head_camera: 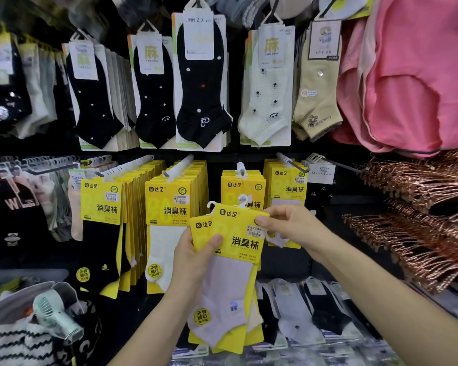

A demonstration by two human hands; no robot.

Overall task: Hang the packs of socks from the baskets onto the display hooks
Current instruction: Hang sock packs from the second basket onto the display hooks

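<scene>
Yellow sock packs (242, 245) gripped by left hand (193, 258), right hand (292, 225).

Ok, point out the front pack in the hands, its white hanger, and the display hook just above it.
front pack (245, 243): head view, on its yellow header card.
hanger (242, 200): head view, on the white plastic curl.
display hook (241, 170): head view, on its tip, above the held packs.

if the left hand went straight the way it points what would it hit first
Probably the hung packs on the hook just above: the left hand, gripping the held packs, points up at them. Depth is unclear.
</scene>
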